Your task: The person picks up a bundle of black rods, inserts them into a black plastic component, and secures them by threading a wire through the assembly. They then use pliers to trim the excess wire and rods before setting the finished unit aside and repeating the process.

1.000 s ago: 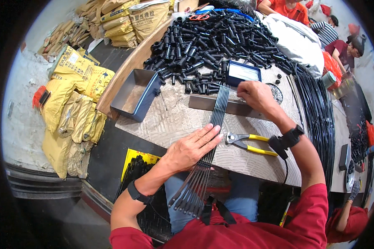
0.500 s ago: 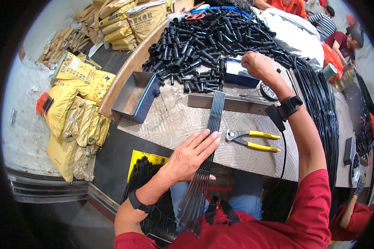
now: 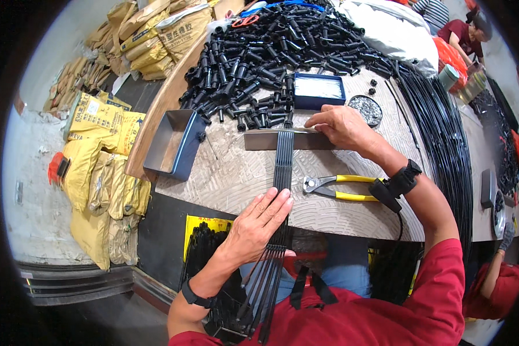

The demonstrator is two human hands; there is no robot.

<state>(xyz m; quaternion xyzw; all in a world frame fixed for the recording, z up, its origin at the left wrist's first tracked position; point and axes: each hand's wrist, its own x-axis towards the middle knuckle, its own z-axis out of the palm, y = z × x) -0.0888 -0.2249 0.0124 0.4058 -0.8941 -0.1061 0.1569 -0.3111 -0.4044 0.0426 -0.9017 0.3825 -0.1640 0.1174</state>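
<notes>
A flat row of several thin black rods (image 3: 282, 167) runs from my lap up across the worktable (image 3: 230, 179) and passes under a grey metal bar (image 3: 271, 140) lying crosswise. My left hand (image 3: 258, 225) lies flat, fingers spread, on the near ends of the rods at the table's front edge. My right hand (image 3: 343, 126) rests with its fingertips on the right end of the metal bar. Yellow-handled pliers (image 3: 343, 188) lie just right of the rods, below my right wrist.
A heap of black tube fittings (image 3: 271, 52) fills the far side of the table. A blue box of white pins (image 3: 319, 89), a round dish of small metal parts (image 3: 365, 109) and an empty blue-grey tray (image 3: 176, 144) stand nearby. Long black rods (image 3: 444, 132) lie at right. Yellow sacks (image 3: 95, 173) are stacked on the floor at left. Other people work at far right.
My right hand reached back toward the blue box, then came down onto the right end of the metal bar. My left hand stayed flat on the rods.
</notes>
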